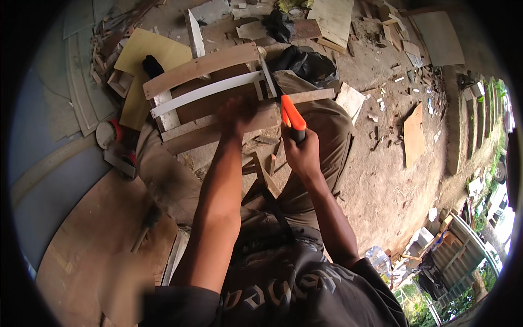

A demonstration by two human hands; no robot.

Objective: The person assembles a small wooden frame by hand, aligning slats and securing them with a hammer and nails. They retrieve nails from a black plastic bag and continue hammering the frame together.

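My right hand (303,152) is closed round the orange and black handle of a handsaw (289,113). The saw's narrow blade points away from me, at the right end of a slatted wooden frame (201,66). That frame lies across my lap, with brown boards and a white slat (210,92). Over its lower slats is my left hand (238,113), dark and smeared, so its fingers do not show clearly. A thin wooden strip (316,96) sticks out to the right, just beyond the saw handle.
Dirt floor with scattered offcuts surrounds me. A yellowish board (144,52) and a red-rimmed round item (108,134) lie on the left. Black plastic bags (308,65) sit beyond my right knee. Near my lap stand wood pieces (265,177); a plywood scrap (413,134) lies far right.
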